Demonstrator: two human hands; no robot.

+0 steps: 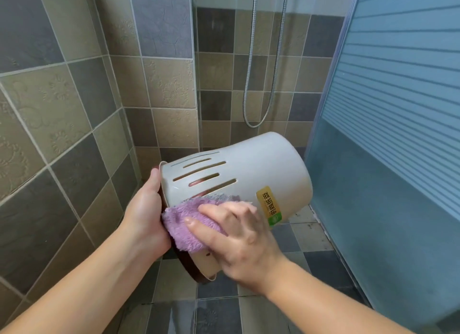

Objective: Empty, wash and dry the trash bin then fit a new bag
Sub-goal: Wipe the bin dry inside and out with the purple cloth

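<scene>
right hand [239, 236], fingers spread, presses cloth [184, 224] on bin side | left hand [146, 214] curls round rim; bin [249, 169] sideways, in air over floor [311, 236] | risk: hard wipe twists rim loose, bin drops; slots snag cloth

Cream slotted trash bin [239, 169] tipped sideways in mid-air, purple cloth [183, 224] against its wall.

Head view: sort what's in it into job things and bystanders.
Job: trash bin, gripped at its rim by the left hand; purple cloth, pressed on its side by the right hand.
Bystanders: shower hose, glass door, yellow sticker.
</scene>
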